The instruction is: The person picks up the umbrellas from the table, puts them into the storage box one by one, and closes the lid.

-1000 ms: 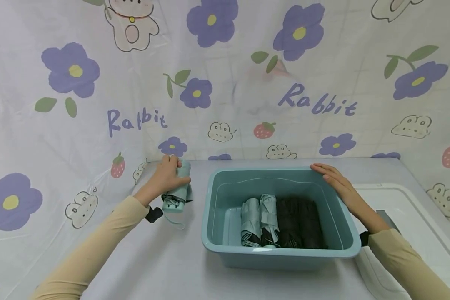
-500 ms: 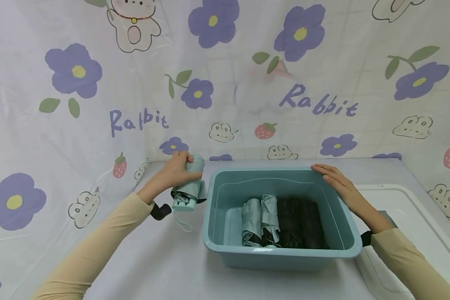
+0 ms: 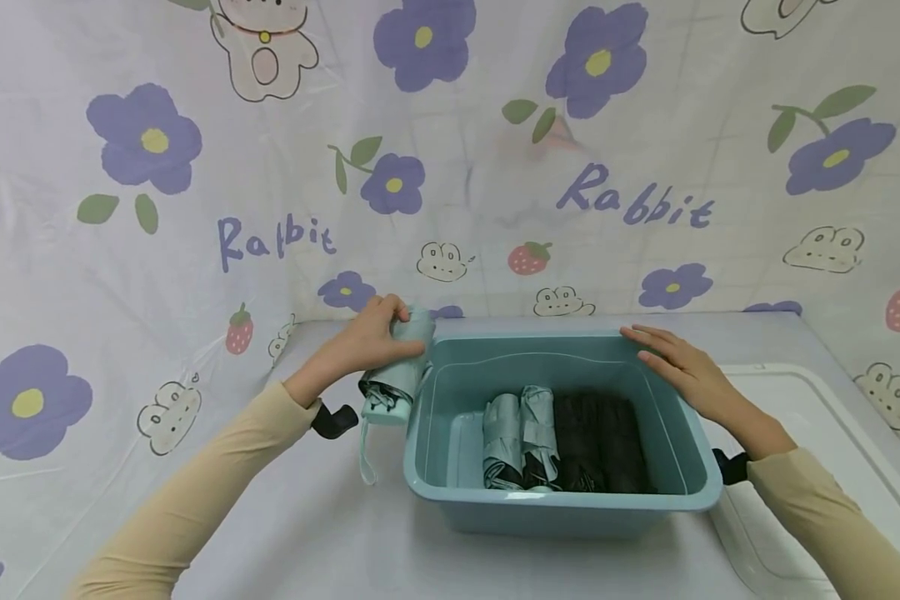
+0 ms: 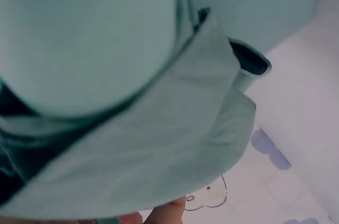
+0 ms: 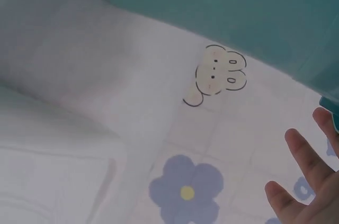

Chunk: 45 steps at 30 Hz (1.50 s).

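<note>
My left hand (image 3: 375, 337) grips a folded light-green umbrella (image 3: 399, 375) around its upper part, beside the left rim of the teal bin (image 3: 562, 500). A thin wrist strap hangs from the umbrella's handle end. Close up in the left wrist view, the umbrella (image 4: 159, 144) fills most of the frame, with fingertips showing below it. Inside the bin lie two light-green folded umbrellas (image 3: 502, 433) and, right of them, black folded umbrellas (image 3: 600, 442) side by side. My right hand (image 3: 690, 375) is at the bin's right rear rim, its fingers extended and spread.
A white lid (image 3: 787, 467) lies on the table right of the bin, partly under the right forearm. The white-covered table (image 3: 322, 533) stretches in front and to the left. A patterned curtain (image 3: 450, 150) with flowers and rabbits stands behind.
My left hand has carried the umbrella up and to the right, from the table toward the bin's left rim. The right hand has shifted slightly, its fingers lifting a little at the rim.
</note>
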{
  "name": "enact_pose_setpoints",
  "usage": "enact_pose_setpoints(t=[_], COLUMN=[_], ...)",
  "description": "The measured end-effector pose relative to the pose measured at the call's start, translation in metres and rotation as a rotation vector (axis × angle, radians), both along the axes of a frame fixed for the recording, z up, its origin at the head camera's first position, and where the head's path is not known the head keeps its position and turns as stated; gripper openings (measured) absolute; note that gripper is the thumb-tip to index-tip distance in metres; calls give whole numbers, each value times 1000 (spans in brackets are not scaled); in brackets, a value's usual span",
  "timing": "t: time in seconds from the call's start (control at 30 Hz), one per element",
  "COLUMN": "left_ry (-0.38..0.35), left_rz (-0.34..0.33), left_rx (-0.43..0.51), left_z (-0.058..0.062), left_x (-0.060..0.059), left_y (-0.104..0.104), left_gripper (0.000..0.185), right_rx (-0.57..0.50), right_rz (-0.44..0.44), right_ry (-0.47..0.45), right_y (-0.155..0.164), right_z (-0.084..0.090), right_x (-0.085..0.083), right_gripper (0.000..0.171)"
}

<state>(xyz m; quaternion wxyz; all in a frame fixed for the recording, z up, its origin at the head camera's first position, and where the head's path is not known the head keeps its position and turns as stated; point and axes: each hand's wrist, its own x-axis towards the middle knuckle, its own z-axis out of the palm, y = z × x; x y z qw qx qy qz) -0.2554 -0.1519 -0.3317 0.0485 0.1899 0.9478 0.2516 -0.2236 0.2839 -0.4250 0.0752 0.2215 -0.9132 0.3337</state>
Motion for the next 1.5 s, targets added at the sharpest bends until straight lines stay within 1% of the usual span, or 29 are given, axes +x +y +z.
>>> enact_pose_setpoints(t=[0.13,0.23,0.37,0.47,0.73,0.9,1.17,1.4,1.5], left_ry=[-11,-13,-42,-68,-72,-87,-128,-197,-203], left_rz=[-17,-25,-43,-70,-122,-155,-123,-91,-90], left_rx=[-14,-31,-41,-52,-128,-173,-268,-314,-343], left_z=[6,8,8,7,6,1,-8,-15,-18], left_x=[3,4,7,9,14,17,23,21,21], left_y=[8,15,27,37,63,74,88,93,95], left_gripper=[39,39,39,39,38,37,40,41,43], right_rx=[86,113,122,122,112,109,102,103,93], right_rz=[-25,-41,-39,-36,-37,-42,-49,-48,-44], right_ry=[29,14,-19,-37,-70,-86,-94,-105,-111], right_y=[0,0,0,0,0,0,0,-2,-2], right_z=[4,6,8,9,11,10,7,10,9], right_x=[1,2,3,3,4,3,6,7,7], right_gripper=[45,46,47,47,48,48,48,49,49])
